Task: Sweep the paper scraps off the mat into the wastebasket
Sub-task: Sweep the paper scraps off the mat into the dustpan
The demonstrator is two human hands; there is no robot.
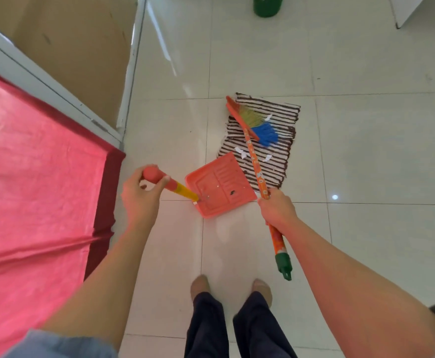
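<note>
A brown-and-white striped mat point(281, 117) lies on the tiled floor ahead of me. Several white paper scraps point(241, 152) rest on its near part. My right hand point(277, 209) grips the orange broom handle point(256, 164); the broom head point(254, 122), with yellow and blue bristles, lies on the mat's middle. My left hand point(140, 200) holds the red and yellow handle of an orange dustpan point(220, 187), whose mouth touches the mat's near left edge. Small specks lie inside the pan. A green wastebasket point(266, 6) stands far ahead, cut off by the top edge.
A pink sheet with a dark red border point(30, 189) covers the left side. Beside it stand a white frame point(56, 91) and brown cardboard point(77, 40). My feet point(230, 289) are on the pale tiles behind the dustpan. A white cabinet corner point(407, 11) is at top right.
</note>
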